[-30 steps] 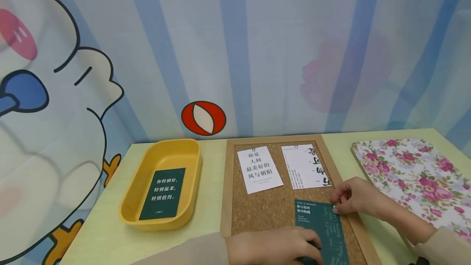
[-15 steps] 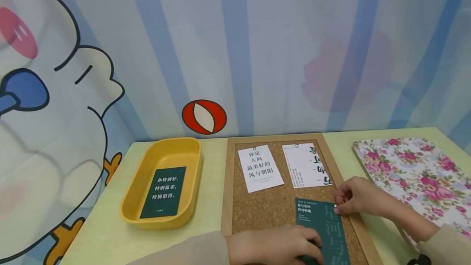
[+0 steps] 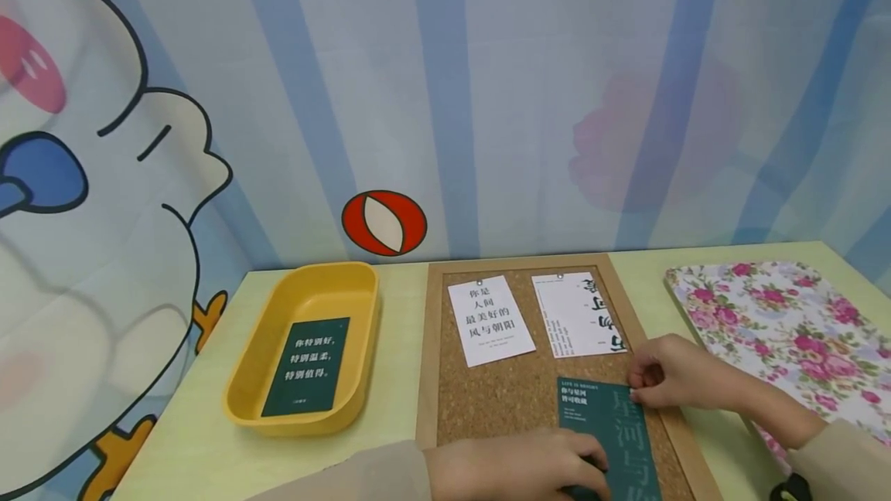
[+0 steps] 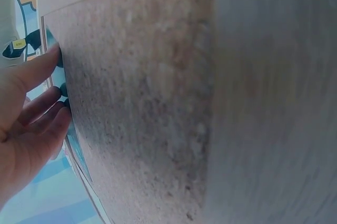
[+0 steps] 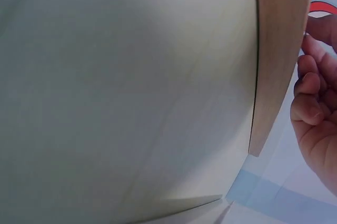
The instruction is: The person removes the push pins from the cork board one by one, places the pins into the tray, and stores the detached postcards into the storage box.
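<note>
In the head view a dark green card (image 3: 605,427) with white print lies on the right part of a wood-framed corkboard (image 3: 494,400). My right hand (image 3: 678,377) is at the card's top right corner. Between thumb and forefinger it pinches a small white pushpin, mostly hidden by the fingertips; the right wrist view shows the right hand (image 5: 318,77) with its other fingers curled. My left hand (image 3: 522,464) rests its fingertips on the card's lower left part. From the side, the left wrist view shows the left hand's fingers (image 4: 39,69) touching the card, slightly bent.
Two white cards, one (image 3: 491,322) at left and one (image 3: 578,315) at right, are pinned along the board's top. A yellow tray (image 3: 240,397) with another green card (image 3: 306,366) stands left. A floral board (image 3: 780,331) lies right. Behind hangs a striped curtain (image 3: 515,99).
Both hands keep their places at the green card. The right hand's fingertips shift very slightly at the corner, and the head view sways a little.
</note>
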Motion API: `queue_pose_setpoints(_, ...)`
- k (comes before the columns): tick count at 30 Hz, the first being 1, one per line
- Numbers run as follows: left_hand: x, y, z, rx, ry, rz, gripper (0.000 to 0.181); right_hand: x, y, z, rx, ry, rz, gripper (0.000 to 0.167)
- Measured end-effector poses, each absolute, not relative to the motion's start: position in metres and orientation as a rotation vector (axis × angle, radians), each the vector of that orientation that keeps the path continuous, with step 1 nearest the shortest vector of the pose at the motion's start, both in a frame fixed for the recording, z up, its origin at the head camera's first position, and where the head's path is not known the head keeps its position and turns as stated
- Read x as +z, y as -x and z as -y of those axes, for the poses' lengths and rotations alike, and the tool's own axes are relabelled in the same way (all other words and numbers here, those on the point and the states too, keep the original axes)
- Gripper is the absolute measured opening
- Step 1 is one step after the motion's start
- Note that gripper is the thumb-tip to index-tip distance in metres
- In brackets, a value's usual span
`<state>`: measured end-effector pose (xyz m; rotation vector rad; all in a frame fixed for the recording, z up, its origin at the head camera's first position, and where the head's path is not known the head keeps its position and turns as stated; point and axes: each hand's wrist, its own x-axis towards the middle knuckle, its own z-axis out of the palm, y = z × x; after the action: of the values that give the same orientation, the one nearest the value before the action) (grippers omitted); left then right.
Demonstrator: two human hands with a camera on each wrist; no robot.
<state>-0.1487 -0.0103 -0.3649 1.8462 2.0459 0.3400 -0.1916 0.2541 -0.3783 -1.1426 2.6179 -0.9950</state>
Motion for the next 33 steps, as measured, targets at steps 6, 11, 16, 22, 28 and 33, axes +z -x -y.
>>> queue_pose_setpoints(6, -0.367, 0.149, 0.010, 0.370, -1.857, -2.044, 0.031, -0.379, 0.195, -0.253, -0.984, 1.219, -2.631, 0.023)
queue_pose_setpoints(11, -0.368, 0.150, 0.011, 0.382, -1.861, -2.047, 0.031, -0.378, 0.196, -0.252, -0.962, 1.211, -2.622, 0.023)
queue_pose_setpoints(16, -0.369, 0.150, 0.010, 0.391, -1.868, -2.053, 0.031, -0.377, 0.192, -0.255, -0.946, 1.179, -2.654, 0.017)
queue_pose_setpoints(22, -0.368, 0.150, 0.012, 0.422, -1.858, -2.049, 0.031, -0.376, 0.191, -0.259, -0.798, 1.172, -2.739, 0.019)
queue_pose_setpoints(28, -0.366, 0.151, 0.012, 0.433, -1.843, -2.061, 0.030, -0.373, 0.194, -0.262, -0.783, 1.225, -2.734, 0.018)
queue_pose_setpoints(33, -0.367, 0.148, 0.010, 0.416, -1.849, -2.053, 0.031, -0.375, 0.191, -0.261, -0.781, 1.218, -2.712, 0.017)
